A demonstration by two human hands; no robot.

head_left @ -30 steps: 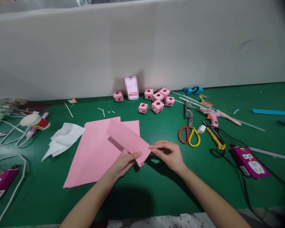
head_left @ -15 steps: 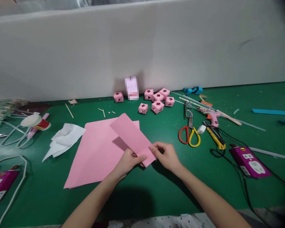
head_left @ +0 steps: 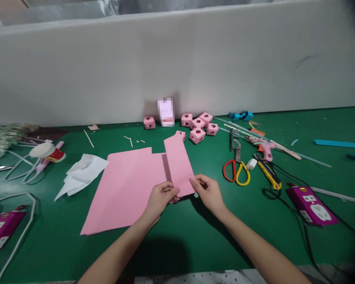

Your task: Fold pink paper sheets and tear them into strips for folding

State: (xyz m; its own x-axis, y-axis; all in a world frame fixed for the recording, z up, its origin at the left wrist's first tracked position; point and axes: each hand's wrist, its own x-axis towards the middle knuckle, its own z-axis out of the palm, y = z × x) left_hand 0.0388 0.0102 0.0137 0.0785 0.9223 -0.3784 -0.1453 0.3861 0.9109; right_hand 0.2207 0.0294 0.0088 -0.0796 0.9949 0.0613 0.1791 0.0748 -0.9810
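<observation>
A strip of pink paper is raised between my two hands, its far end pointing toward the back of the table. My left hand pinches its lower left corner between thumb and fingers. On the lower right edge, the thumb and fingers of my right hand grip it. Large pink sheets lie flat to the left, partly under the strip and my left hand. Several small pink paper boxes with diamond-shaped holes stand behind; the strip partly covers one of them.
Scissors, a yellow utility knife, a pink glue gun and a purple power strip lie on the right. Crumpled white paper, a tipped paper cup and another power strip are on the left. A white panel stands behind.
The pink strip has turned in my hands from leaning left to nearly straight away from me. Its far end has swung right, uncovering more of the sheets. Both hands still hold it.
</observation>
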